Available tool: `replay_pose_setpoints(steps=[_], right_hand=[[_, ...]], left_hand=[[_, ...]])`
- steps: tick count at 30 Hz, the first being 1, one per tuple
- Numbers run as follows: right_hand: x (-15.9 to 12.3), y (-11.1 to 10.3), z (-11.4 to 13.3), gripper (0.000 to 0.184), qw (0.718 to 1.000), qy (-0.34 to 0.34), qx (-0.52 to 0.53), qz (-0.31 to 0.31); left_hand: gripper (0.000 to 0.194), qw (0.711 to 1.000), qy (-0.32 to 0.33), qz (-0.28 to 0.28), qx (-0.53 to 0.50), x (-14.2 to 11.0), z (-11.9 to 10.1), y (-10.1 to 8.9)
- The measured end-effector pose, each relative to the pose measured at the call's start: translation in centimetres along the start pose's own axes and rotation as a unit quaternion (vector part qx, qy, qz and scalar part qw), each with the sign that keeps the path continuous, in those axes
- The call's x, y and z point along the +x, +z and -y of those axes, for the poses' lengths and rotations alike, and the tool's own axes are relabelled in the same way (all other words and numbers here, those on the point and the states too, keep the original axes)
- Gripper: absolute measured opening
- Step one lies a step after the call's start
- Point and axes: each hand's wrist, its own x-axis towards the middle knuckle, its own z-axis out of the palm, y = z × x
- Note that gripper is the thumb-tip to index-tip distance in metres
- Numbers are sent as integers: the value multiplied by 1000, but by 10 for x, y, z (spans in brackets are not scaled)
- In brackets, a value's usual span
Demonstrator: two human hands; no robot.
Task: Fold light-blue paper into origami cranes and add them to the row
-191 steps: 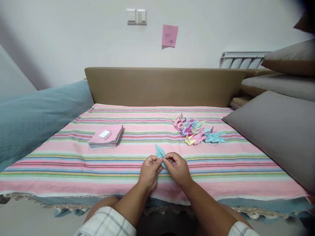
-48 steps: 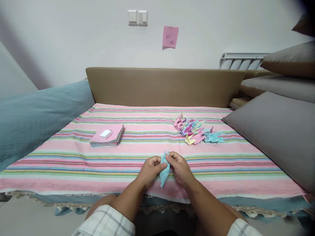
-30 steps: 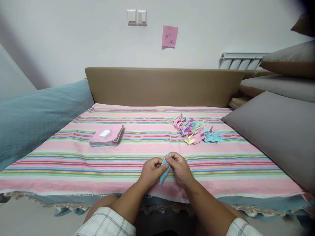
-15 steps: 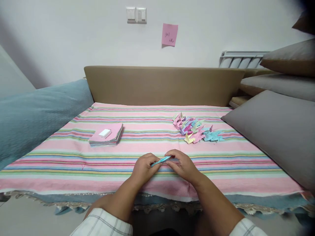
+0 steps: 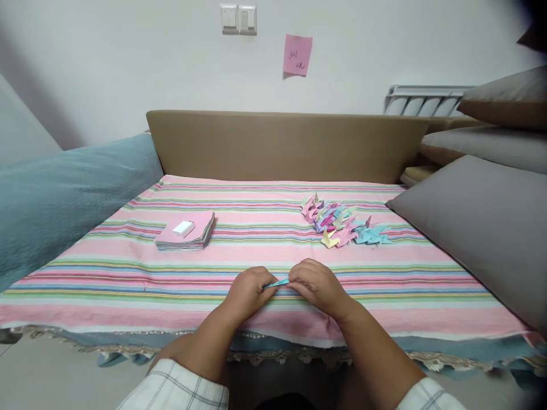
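A narrow folded piece of light blue paper (image 5: 280, 282) spans the small gap between my hands, held above the front part of the striped cloth. My left hand (image 5: 251, 289) pinches its left end between thumb and fingers. At the other end, my right hand (image 5: 317, 285) is closed on the paper, thumb below and fingers curled over the top. Much of the paper is hidden by the fingers. Beyond my right hand lies a cluster of folded paper cranes (image 5: 337, 223) in pink, purple, yellow, green and blue.
A stack of square coloured paper (image 5: 182, 242) with a small white block (image 5: 183, 229) on top lies to the left on the striped cloth (image 5: 106, 267). Grey cushions (image 5: 474, 222) pile up at the right. A blue-covered armrest (image 5: 77, 193) borders the left, and a brown backrest (image 5: 282, 145) stands behind.
My right fingers have closed further over the blue paper, so less of it shows, and it looks thinner and flatter. The view has shifted slightly.
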Motion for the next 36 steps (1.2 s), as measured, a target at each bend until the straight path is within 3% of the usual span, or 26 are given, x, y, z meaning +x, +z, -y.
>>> replay_pose_setpoints(steps=[5, 17, 21, 24, 36], right_hand=[[0, 0, 2, 14, 1000, -8, 13, 9], [0, -3, 8, 14, 995, 52, 86, 7], [-1, -1, 9, 3, 995, 75, 71, 4], [-2, 2, 8, 16, 996, 66, 63, 10], [-4, 6, 0, 7, 991, 69, 98, -59]], left_hand=[[13, 1000, -4, 4, -17, 0, 1, -1], [14, 1000, 6, -20, -22, -1, -1, 0], [13, 1000, 8, -22, -1, -2, -1, 1], [12, 1000, 16, -15, 8, -2, -1, 4], [18, 999, 3, -23, -28, -2, -2, 8]])
